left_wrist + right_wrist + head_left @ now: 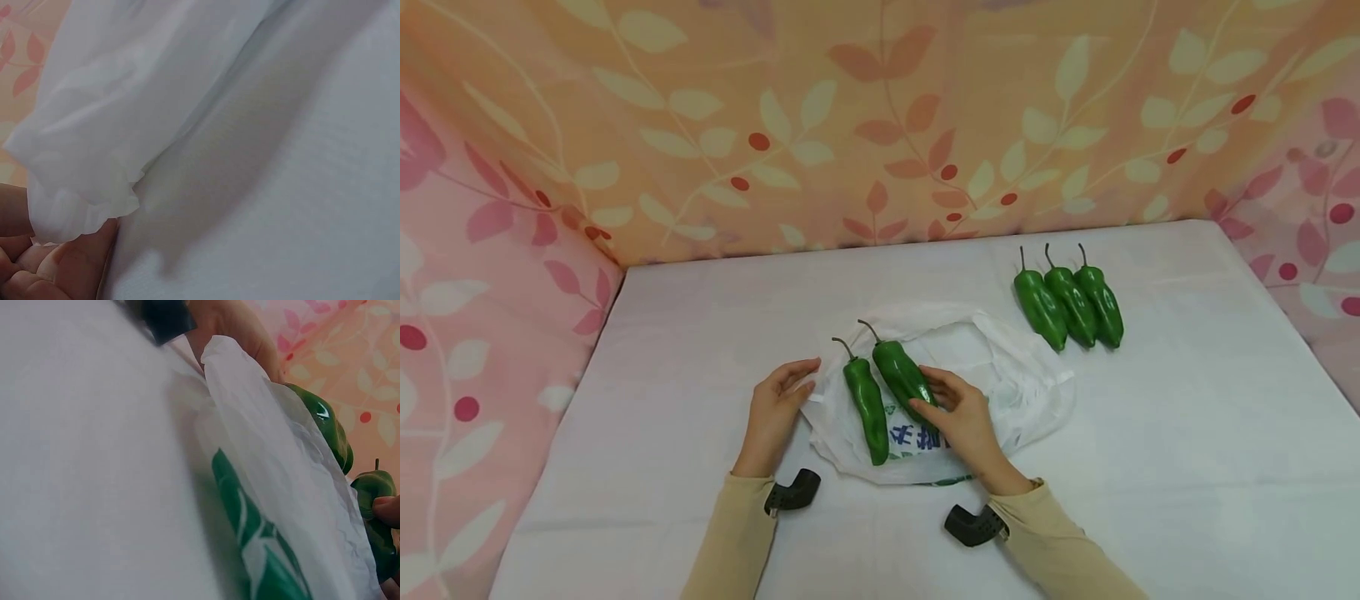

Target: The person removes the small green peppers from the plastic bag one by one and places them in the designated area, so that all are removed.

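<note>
Two green peppers lie side by side on a white plastic bag (1030, 408) with blue and green print. My right hand (966, 421) grips the right-hand pepper (901, 373), thumb on its near side and fingers on its far side; the right wrist view shows the thumb against this pepper (374, 482). The other pepper (868, 408) rests to its left, untouched. At the bag's left edge is my left hand (775, 412), its fingers curved. In the left wrist view the bag's thin edge (81, 206) passes between the fingers of this hand (56, 262).
Three more green peppers (1077, 304) lie in a row behind and right of the bag, stems toward the back. A white cloth covers the table (1187, 450). Flower-patterned curtains (880, 125) stand along the back and both sides.
</note>
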Available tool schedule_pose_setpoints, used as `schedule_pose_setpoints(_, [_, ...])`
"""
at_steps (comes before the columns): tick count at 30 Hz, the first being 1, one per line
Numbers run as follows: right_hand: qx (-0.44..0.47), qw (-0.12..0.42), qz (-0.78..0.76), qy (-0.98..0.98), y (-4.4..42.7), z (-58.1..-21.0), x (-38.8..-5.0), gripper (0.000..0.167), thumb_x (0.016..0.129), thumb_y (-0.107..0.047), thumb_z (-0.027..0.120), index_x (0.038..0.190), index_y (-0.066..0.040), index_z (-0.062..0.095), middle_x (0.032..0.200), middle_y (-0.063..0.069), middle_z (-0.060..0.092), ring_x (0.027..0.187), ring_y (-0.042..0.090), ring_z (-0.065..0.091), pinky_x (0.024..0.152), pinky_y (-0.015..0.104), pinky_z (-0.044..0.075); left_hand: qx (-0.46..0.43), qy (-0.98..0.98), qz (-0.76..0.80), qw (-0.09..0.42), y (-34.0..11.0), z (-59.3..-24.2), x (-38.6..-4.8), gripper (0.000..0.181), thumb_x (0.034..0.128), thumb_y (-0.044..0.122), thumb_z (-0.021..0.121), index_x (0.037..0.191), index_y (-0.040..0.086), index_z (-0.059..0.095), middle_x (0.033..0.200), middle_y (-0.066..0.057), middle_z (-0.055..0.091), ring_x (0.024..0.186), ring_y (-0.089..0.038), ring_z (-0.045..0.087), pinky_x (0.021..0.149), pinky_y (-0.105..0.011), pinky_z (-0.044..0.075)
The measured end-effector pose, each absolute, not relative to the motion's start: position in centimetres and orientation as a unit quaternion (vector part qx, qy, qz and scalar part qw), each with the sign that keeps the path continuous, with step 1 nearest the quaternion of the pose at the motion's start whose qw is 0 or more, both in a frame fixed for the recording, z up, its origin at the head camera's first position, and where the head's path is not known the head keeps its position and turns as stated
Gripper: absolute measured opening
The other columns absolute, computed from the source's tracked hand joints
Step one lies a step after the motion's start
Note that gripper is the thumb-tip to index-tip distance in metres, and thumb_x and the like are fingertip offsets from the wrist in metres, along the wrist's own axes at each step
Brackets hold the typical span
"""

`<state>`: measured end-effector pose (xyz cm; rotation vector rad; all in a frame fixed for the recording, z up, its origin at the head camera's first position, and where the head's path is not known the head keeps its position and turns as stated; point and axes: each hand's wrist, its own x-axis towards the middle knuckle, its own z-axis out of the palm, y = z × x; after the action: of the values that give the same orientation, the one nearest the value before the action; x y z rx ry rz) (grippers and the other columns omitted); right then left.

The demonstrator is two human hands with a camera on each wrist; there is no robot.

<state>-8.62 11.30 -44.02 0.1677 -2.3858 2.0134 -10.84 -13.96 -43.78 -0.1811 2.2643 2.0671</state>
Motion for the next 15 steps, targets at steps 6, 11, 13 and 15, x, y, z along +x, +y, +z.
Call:
schedule_pose_setpoints(6, [0.05, 0.01, 0.65, -0.759, 11.46, -44.79, -8.83, 0.045, 0.079, 0.0, 0.074, 0.122, 0.004, 0.059, 0.118, 0.019, 0.061, 0.105, 0.029, 0.061, 0.086, 0.027, 0.051, -0.057, 0.736, 0.674, 0.036, -13.91, -43.68, -10.78, 0.031, 0.0909, -0.005, 0.056, 0.122, -0.002, 0.058, 0.127, -0.014, 0.058, 0.119, -0.016, 0.052, 0.092, -0.013, 0.042])
schedule_pose_setpoints(11, [0.044, 0.005, 0.651, -0.758, 11.46, -44.7, -8.83, 0.045, 0.08, 0.0, 0.073, 0.122, 0.004, 0.059, 0.116, 0.019, 0.062, 0.104, 0.029, 0.061, 0.085, 0.027, 0.051, -0.06, 0.734, 0.676, 0.038, -13.89, -43.75, -10.81, 0.031, 0.0908, -0.005, 0.056, 0.122, -0.002, 0.058, 0.127, -0.014, 0.058, 0.119, -0.016, 0.052, 0.091, -0.013, 0.043])
schedule_pose_setpoints(13, [0.042, 0.0, 0.653, -0.756, 11.46, -44.68, -8.86, 0.045, 0.08, -0.001, 0.073, 0.122, 0.004, 0.059, 0.117, 0.019, 0.062, 0.105, 0.028, 0.061, 0.085, 0.026, 0.051, -0.062, 0.735, 0.675, 0.038, -13.89, -43.79, -10.83, 0.031, 0.0908, -0.006, 0.056, 0.122, -0.002, 0.058, 0.127, -0.014, 0.058, 0.119, -0.016, 0.052, 0.091, -0.013, 0.043])
schedule_pose_setpoints(15, [0.04, -0.003, 0.657, -0.753, 11.5, -44.7, -8.95, 0.045, 0.08, 0.0, 0.073, 0.122, 0.004, 0.059, 0.118, 0.019, 0.062, 0.106, 0.028, 0.061, 0.085, 0.025, 0.051, -0.061, 0.734, 0.675, 0.038, -13.89, -43.8, -10.87, 0.031, 0.0908, -0.006, 0.056, 0.122, -0.002, 0.058, 0.127, -0.014, 0.058, 0.119, -0.016, 0.052, 0.091, -0.013, 0.043])
